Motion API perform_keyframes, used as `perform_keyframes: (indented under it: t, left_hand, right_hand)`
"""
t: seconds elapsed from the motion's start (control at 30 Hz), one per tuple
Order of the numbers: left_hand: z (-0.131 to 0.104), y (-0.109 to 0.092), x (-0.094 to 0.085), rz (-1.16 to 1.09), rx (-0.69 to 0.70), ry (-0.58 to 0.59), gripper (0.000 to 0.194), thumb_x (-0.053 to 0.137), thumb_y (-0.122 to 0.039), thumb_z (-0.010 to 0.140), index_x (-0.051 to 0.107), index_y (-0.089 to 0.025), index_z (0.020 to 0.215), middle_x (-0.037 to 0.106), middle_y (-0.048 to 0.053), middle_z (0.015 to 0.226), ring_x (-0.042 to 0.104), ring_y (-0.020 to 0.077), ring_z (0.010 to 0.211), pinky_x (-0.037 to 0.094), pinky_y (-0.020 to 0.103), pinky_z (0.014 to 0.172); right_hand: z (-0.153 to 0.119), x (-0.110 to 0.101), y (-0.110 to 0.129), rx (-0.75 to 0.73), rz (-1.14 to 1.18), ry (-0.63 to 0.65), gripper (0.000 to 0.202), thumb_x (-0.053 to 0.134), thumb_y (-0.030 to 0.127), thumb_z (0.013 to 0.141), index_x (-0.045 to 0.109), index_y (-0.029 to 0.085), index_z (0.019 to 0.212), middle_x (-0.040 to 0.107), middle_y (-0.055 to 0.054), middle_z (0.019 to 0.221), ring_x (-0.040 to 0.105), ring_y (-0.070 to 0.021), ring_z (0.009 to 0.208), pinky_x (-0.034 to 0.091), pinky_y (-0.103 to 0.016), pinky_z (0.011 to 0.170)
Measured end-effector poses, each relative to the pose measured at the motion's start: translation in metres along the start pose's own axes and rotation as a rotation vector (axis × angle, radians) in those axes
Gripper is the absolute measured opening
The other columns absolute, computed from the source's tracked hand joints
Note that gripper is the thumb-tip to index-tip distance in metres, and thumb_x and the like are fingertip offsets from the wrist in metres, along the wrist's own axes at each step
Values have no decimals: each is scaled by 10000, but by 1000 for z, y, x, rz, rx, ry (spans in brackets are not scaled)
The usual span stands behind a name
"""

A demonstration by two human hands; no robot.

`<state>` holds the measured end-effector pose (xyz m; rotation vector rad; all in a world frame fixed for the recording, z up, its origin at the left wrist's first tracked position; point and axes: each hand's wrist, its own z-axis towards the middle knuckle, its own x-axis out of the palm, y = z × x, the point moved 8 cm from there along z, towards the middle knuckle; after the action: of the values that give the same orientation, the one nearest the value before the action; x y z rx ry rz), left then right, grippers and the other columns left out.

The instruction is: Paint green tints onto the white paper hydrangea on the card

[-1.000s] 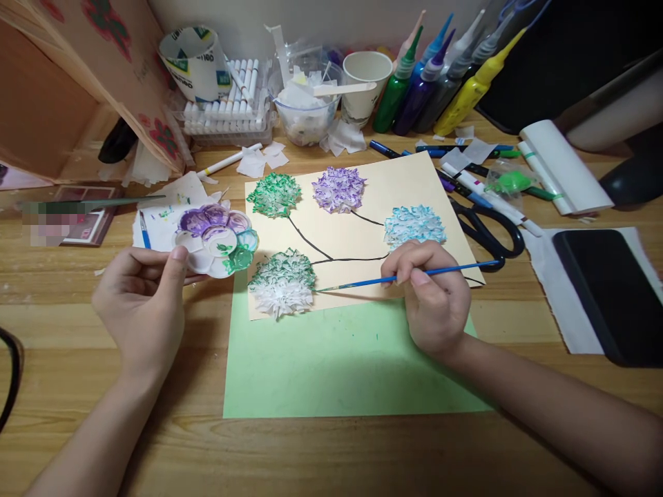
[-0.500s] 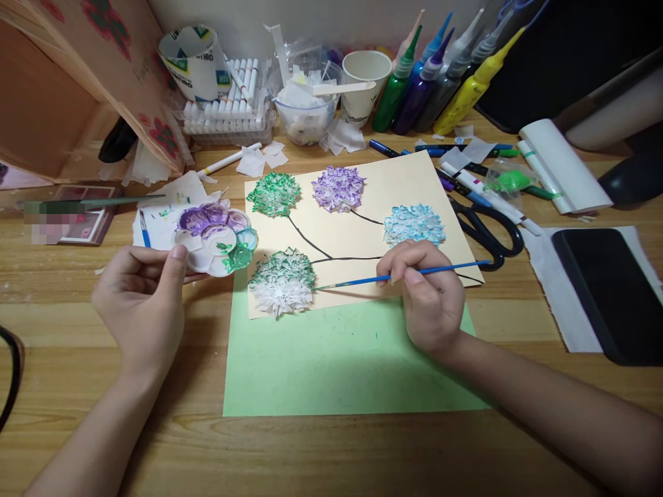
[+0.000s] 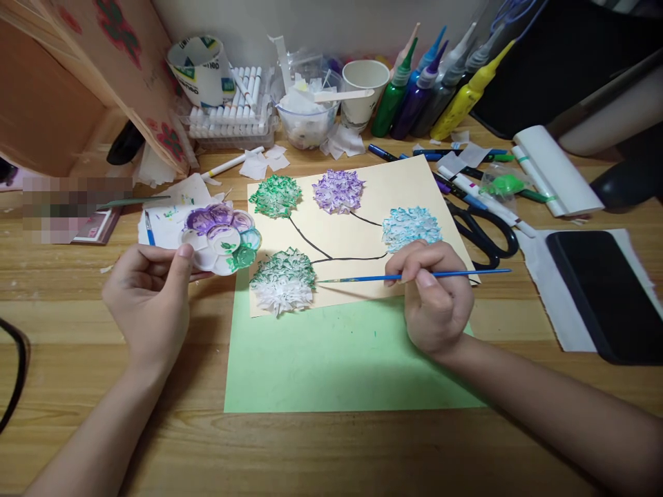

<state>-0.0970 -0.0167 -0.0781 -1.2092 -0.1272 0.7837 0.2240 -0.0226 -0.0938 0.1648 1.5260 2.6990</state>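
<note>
Pinched between thumb and fingers of my left hand is a flower-shaped palette with purple, teal and green paint. My right hand holds a thin blue paintbrush, its tip at the right edge of a half-green, half-white paper flower. That flower is on a cream sheet with drawn dark stems, along with a green flower, a purple flower and a light blue flower. Under the cream sheet lies a green sheet.
Black scissors and a phone lie to the right. Along the back stand a tub of scraps, a paper cup, paint bottles and a marker box. Scattered markers lie behind the scissors.
The brush has tilted closer to level, its back end swinging right, while its tip stays near the half-white flower. Both hands appear slightly further right in view.
</note>
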Motion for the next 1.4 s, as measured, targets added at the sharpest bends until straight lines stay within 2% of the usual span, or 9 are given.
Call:
perform_keyframes:
  t: [0.1,0.3,0.6,0.67,0.73,0.83,0.9,1.07,1.4]
  left_hand:
    - [-2,-1,1,-20,-18,14,132,697,-201,677,572,-166,658,638,-24,575,601,96,439,545,195,466]
    - [-5,-3,5,-62,-53,53,178,720,-233,696,560,-164,663,629,-35,583,612,101,463,571,224,488]
    - [-13,-4,11,-114,-109,135,246,741,-347,730,558,-194,667,625,-27,591,645,125,527,559,222,518]
    - [-17,-7,12,-118,-106,156,250,730,-360,741,553,-198,672,627,-31,599,646,121,538,551,215,519]
    - [-21,-12,14,-123,-70,174,240,712,-344,764,546,-193,680,630,-32,610,642,112,542,539,203,516]
    - [-28,-24,15,-118,51,198,186,673,-280,805,549,-185,704,630,-29,628,633,95,566,521,186,532]
    - [-32,-29,15,-100,120,199,155,662,-239,812,553,-183,717,630,-27,646,630,90,583,522,185,557]
    - [-33,-32,11,-59,201,184,129,657,-207,810,551,-186,739,635,-25,676,641,92,601,540,192,593]
    - [-33,-31,11,-50,214,186,120,648,-206,813,550,-195,745,635,-20,677,644,102,602,545,205,592]
  right_hand:
    - [0,-1,-1,8,9,-17,158,448,185,864,528,221,733,505,-5,624,483,-169,590,361,-356,604]
    - [-3,6,-10,82,-92,84,167,436,200,881,539,211,750,538,-6,699,518,-166,667,376,-335,646]
    - [-4,-5,11,-108,39,-83,121,451,191,846,552,220,785,548,5,636,504,-167,585,365,-342,612]
    - [-8,2,16,-152,35,-23,129,447,193,867,572,222,857,614,-13,733,558,-181,658,391,-350,639]
    - [-12,15,21,-191,-27,122,166,432,188,890,588,224,932,664,-31,855,601,-198,785,419,-365,710]
    - [-20,34,22,-209,-168,332,215,433,137,896,594,223,1010,675,-39,969,589,-192,938,428,-356,815]
    - [-23,40,21,-196,-211,401,233,431,117,897,587,223,1034,664,-40,994,571,-182,975,426,-339,846]
    - [-24,45,19,-177,-238,444,231,419,115,906,582,227,1026,648,-38,990,556,-171,986,422,-320,867]
    - [-23,40,17,-166,-216,378,222,419,152,903,602,241,993,681,-40,946,593,-203,928,440,-363,812]
